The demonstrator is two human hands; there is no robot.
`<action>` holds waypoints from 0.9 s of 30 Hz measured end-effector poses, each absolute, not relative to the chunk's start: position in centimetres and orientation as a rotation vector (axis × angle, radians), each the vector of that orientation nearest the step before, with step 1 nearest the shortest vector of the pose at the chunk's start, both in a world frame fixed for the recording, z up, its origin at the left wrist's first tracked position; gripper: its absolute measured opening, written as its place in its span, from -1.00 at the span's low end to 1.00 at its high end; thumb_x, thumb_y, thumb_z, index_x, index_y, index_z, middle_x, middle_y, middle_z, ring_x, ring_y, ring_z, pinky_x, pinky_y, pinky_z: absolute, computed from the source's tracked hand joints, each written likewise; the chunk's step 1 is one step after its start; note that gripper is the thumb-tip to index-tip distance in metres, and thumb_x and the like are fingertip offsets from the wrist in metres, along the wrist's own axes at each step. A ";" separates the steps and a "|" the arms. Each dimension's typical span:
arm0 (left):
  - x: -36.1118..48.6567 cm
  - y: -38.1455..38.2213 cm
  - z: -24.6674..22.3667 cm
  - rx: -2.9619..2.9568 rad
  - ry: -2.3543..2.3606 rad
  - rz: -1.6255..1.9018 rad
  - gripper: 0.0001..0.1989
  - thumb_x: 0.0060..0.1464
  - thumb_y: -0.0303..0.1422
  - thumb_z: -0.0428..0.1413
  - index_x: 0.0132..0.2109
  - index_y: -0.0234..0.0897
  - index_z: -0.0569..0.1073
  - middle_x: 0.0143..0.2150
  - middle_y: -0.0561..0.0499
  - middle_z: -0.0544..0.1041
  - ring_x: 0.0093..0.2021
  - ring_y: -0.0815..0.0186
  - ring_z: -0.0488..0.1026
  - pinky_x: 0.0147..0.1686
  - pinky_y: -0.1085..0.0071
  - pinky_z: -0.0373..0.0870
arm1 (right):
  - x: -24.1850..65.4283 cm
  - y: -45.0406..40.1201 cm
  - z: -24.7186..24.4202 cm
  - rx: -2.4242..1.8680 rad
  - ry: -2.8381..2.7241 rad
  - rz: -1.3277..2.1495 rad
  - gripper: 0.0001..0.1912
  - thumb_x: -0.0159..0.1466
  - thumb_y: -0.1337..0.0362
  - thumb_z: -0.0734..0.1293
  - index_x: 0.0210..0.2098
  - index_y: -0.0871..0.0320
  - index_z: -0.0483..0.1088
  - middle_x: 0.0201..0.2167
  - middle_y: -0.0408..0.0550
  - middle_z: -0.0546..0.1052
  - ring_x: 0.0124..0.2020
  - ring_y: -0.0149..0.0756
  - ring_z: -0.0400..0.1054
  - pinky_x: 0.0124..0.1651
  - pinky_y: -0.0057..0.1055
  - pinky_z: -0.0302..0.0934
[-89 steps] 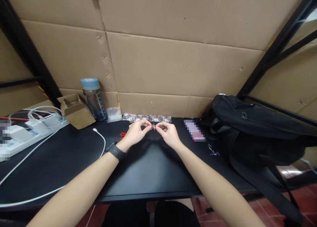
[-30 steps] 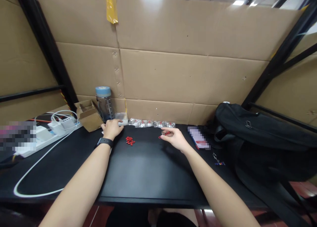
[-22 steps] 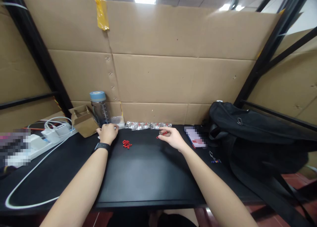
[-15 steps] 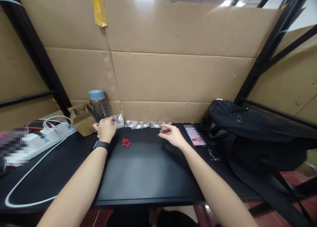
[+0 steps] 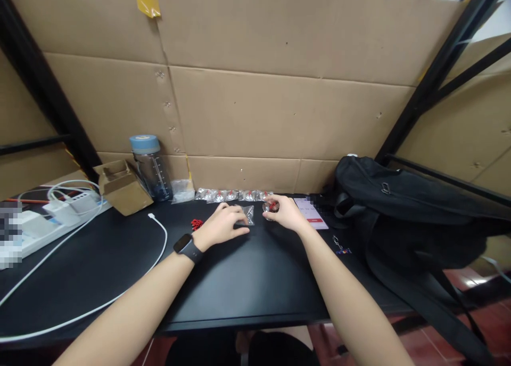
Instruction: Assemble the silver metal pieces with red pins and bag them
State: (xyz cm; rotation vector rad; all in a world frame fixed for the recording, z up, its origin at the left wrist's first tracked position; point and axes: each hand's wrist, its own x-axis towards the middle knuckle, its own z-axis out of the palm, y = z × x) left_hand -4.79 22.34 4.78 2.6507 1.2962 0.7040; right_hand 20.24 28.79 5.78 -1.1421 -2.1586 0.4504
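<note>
My left hand (image 5: 223, 225), with a dark watch on its wrist, is over the middle of the black tabletop. Its fingers hold a small clear plastic bag (image 5: 249, 214), though the grip is partly hidden. A round, shiny, clear-looking disc with a red cord (image 5: 270, 211) is pinched in my right hand (image 5: 289, 212), just right of the bag. Partly behind my left hand lies a small pile of red cords (image 5: 196, 224). Along the cardboard wall runs a row of several bagged shiny round pieces with red bits (image 5: 231, 195).
At the left are a blue-lidded bottle (image 5: 150, 163), an opened cardboard box (image 5: 123, 187), clear bags (image 5: 183, 190), a power strip (image 5: 74, 209) and a white cable (image 5: 163, 243). On the right lie a phone (image 5: 315, 217), a keychain (image 5: 340, 246) and a black backpack (image 5: 407, 211).
My left hand has moved right from the clear bags by the bottle, bringing a small bag with it. My right hand has shifted slightly right with the disc. The view has tilted down.
</note>
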 end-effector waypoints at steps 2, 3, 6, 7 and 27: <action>-5.6 22.5 4.8 2.590 1.294 0.631 -0.68 0.28 -0.09 0.02 -0.16 -0.11 0.60 -0.11 -0.01 0.57 -0.04 0.22 0.47 0.12 0.24 0.17 | 20.3 28.7 5.9 -1.132 -2.168 0.453 -0.55 0.06 0.23 0.51 -0.04 0.10 0.54 -0.28 -0.09 0.62 -0.38 -0.31 0.44 -0.21 -0.39 0.28; -6.1 22.6 4.8 2.551 1.287 0.597 -0.63 0.32 -0.08 -0.05 -0.16 -0.11 0.60 -0.09 -0.01 0.57 -0.04 0.23 0.47 0.12 0.25 0.17 | 20.2 28.7 6.0 -1.124 -2.169 0.457 -0.56 0.06 0.23 0.51 -0.05 0.11 0.54 -0.28 -0.09 0.62 -0.37 -0.31 0.44 -0.21 -0.39 0.28; -7.4 22.9 5.0 2.470 1.220 0.524 -0.59 0.36 -0.09 -0.11 -0.12 -0.08 0.60 -0.05 -0.01 0.59 -0.02 0.25 0.48 0.10 0.31 0.21 | 20.1 28.4 6.2 -1.099 -2.173 0.477 -0.59 0.06 0.23 0.51 -0.08 0.12 0.54 -0.27 -0.09 0.62 -0.36 -0.32 0.43 -0.20 -0.40 0.27; -7.6 23.0 5.0 2.466 1.193 0.504 -0.61 0.35 -0.09 -0.10 -0.09 -0.06 0.60 -0.01 -0.01 0.59 0.02 0.24 0.48 0.11 0.33 0.21 | 20.0 28.3 6.2 -1.088 -2.177 0.491 -0.60 0.06 0.23 0.51 -0.09 0.12 0.54 -0.29 -0.09 0.61 -0.37 -0.33 0.43 -0.20 -0.40 0.27; -5.9 22.0 3.7 2.802 1.292 0.316 -0.59 0.31 -0.30 -0.01 0.26 -0.01 0.35 0.26 -0.03 0.45 0.18 0.15 0.43 0.10 0.23 0.20 | 18.8 27.1 5.8 -1.103 -2.542 0.335 -0.73 0.03 0.17 0.54 -0.29 0.13 0.56 -0.33 -0.05 0.58 -0.29 -0.26 0.42 -0.19 -0.43 0.21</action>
